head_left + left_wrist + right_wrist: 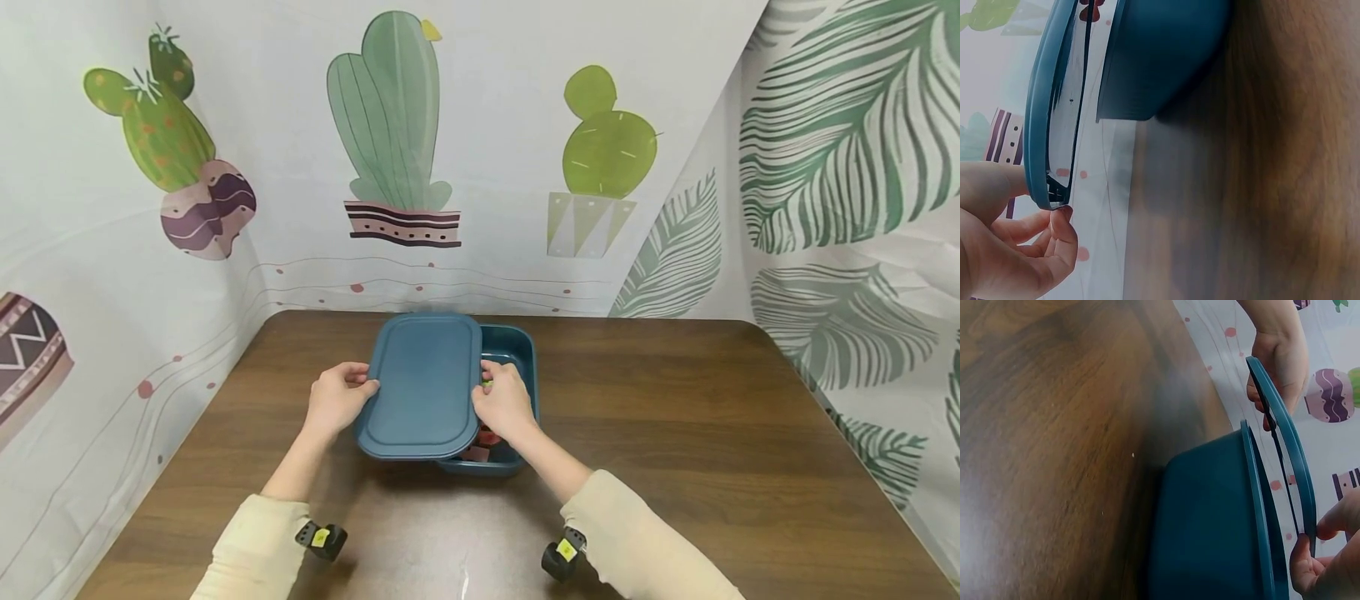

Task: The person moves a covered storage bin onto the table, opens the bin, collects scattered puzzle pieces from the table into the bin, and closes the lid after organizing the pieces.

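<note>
Head view shows a dark teal rectangular plastic lid (pixel 423 385) held between both hands over a dark teal plastic box (pixel 517 350). Its long axis runs away from the person, and it sits shifted to the left of the box, so the box's right strip stays uncovered. The left hand (pixel 337 398) pinches the lid's left long edge with curled fingers; the right hand (pixel 504 402) grips the right long edge, fingers hooked over the rim just above the open part of the box. Both hands are equally near, one on each side.

Left wrist view shows the lid (pixel 1054 106) lifted clear of the box (pixel 1160 56), a gap between them, with the left hand's fingers (pixel 1060 231) curled under its rim. Right wrist view shows the same gap between lid (pixel 1285 450) and box (pixel 1216 519).

Inside the box, beside the right hand, something red and something green show, too hidden to name. The box rests on a brown wooden worktop (pixel 712 433), near its far edge; bare wood lies to the left, right and front of the box. Behind the box hangs a white cloth backdrop printed with cacti (pixel 390 125).
</note>
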Demonstrator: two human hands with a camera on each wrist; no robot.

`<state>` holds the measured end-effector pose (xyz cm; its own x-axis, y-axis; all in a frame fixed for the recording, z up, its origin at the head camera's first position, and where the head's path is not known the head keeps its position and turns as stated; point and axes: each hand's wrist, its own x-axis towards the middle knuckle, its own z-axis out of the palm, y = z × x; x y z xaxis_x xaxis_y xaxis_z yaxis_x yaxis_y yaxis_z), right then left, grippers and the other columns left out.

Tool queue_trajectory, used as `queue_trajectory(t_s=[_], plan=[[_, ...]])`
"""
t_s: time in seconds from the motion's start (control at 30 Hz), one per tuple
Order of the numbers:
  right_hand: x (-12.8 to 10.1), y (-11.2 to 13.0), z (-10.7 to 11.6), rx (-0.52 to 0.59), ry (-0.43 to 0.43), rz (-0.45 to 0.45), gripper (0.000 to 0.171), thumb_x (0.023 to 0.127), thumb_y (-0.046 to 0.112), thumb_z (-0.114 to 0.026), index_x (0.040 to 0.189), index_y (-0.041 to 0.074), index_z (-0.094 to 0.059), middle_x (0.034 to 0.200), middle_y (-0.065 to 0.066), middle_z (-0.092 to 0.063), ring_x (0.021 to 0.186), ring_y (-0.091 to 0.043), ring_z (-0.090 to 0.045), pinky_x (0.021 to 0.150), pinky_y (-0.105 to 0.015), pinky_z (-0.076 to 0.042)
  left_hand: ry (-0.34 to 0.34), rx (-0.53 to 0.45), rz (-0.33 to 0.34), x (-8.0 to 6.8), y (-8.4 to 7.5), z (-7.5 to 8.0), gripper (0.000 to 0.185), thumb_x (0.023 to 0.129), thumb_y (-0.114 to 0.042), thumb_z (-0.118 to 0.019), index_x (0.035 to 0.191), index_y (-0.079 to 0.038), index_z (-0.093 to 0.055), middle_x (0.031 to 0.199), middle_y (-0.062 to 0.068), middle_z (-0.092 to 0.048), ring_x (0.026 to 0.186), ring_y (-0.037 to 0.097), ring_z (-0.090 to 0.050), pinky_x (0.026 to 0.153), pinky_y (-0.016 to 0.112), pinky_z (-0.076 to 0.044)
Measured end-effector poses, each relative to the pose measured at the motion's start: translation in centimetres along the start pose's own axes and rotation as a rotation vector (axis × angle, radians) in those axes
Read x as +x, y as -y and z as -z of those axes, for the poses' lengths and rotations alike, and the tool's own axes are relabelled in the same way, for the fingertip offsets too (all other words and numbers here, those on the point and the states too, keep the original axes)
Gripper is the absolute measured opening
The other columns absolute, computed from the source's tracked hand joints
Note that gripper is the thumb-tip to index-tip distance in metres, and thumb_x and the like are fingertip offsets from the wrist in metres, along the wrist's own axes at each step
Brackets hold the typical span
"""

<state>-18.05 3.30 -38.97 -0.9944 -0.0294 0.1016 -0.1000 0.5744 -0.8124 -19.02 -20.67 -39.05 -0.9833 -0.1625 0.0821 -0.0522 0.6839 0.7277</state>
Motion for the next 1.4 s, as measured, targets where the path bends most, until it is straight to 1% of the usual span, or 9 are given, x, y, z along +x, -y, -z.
queue_trajectory(t_s=[0.2,0.37,0.5,0.67,0.77,0.97,1.1,1.4], plan=[[0.1,-0.7,0.7,-0.032,0.001,0.003,0.040,0.084,0.007,-0.055,0.123,-0.004,-0.054,0.105,-0.016,-0.055,0.087,-0.020,-0.064,0.066,-0.031,-0.048,-0.012,-0.012,-0.003,0.2,-0.7,-1.1,0.032,0.083,-0.016,-0.063,0.110,0.001,-0.063,0.096,0.016,-0.066,0.092,0.029,-0.065,0.079,0.041,-0.049],[0.1,-1.3,1.3,-0.069,-0.020,-0.003,0.041,0.083,0.007,-0.054,0.122,-0.003,-0.056,0.103,-0.015,-0.056,0.087,-0.021,-0.064,0.071,-0.034,-0.048,-0.014,-0.016,-0.001,0.2,-1.3,-1.9,0.032,0.082,-0.017,-0.064,0.108,0.000,-0.063,0.096,0.015,-0.067,0.091,0.028,-0.065,0.078,0.040,-0.048],[0.1,-1.8,1.9,-0.074,-0.039,-0.016,0.042,0.082,0.007,-0.054,0.123,-0.002,-0.056,0.103,-0.015,-0.056,0.087,-0.021,-0.063,0.071,-0.034,-0.048,-0.015,-0.019,-0.006,0.2,-1.8,-2.6,0.031,0.081,-0.016,-0.065,0.108,0.000,-0.064,0.095,0.014,-0.067,0.090,0.028,-0.065,0.079,0.041,-0.046],[0.0,-2.4,2.6,-0.086,-0.036,-0.029,0.042,0.083,0.007,-0.054,0.124,-0.002,-0.055,0.105,-0.015,-0.056,0.089,-0.022,-0.062,0.073,-0.035,-0.049,-0.010,-0.019,-0.016,0.2,-2.5,-3.4,0.031,0.081,-0.016,-0.066,0.107,0.000,-0.064,0.094,0.013,-0.067,0.090,0.027,-0.065,0.079,0.041,-0.045],[-0.1,-2.8,2.9,-0.090,-0.035,-0.035,0.042,0.083,0.007,-0.055,0.124,-0.003,-0.054,0.106,-0.016,-0.056,0.088,-0.022,-0.062,0.071,-0.035,-0.049,-0.001,-0.014,-0.020,0.1,-2.8,-3.9,0.032,0.081,-0.017,-0.066,0.107,-0.001,-0.064,0.094,0.013,-0.067,0.090,0.027,-0.065,0.079,0.041,-0.045],[-0.2,-3.2,3.4,-0.101,-0.036,-0.042,0.042,0.084,0.007,-0.056,0.124,-0.003,-0.054,0.107,-0.017,-0.056,0.088,-0.021,-0.062,0.068,-0.032,-0.049,-0.001,-0.015,-0.026,0.1,-3.2,-4.5,0.032,0.080,-0.018,-0.067,0.107,-0.001,-0.065,0.093,0.012,-0.068,0.088,0.026,-0.066,0.078,0.041,-0.045],[-0.2,-3.3,3.8,-0.115,-0.052,-0.039,0.042,0.083,0.008,-0.056,0.124,-0.003,-0.055,0.105,-0.016,-0.056,0.087,-0.021,-0.062,0.070,-0.035,-0.049,0.005,-0.024,-0.029,0.0,-3.4,-4.8,0.032,0.080,-0.018,-0.067,0.107,-0.001,-0.065,0.093,0.011,-0.068,0.088,0.025,-0.066,0.078,0.041,-0.045],[-0.3,-3.9,4.6,-0.128,-0.063,-0.033,0.042,0.081,0.007,-0.054,0.122,-0.004,-0.056,0.103,-0.016,-0.058,0.087,-0.022,-0.062,0.074,-0.039,-0.048,0.025,-0.005,-0.040,0.0,-3.6,-5.7,0.033,0.080,-0.019,-0.067,0.108,-0.002,-0.065,0.093,0.010,-0.067,0.087,0.026,-0.063,0.074,0.040,-0.044]])
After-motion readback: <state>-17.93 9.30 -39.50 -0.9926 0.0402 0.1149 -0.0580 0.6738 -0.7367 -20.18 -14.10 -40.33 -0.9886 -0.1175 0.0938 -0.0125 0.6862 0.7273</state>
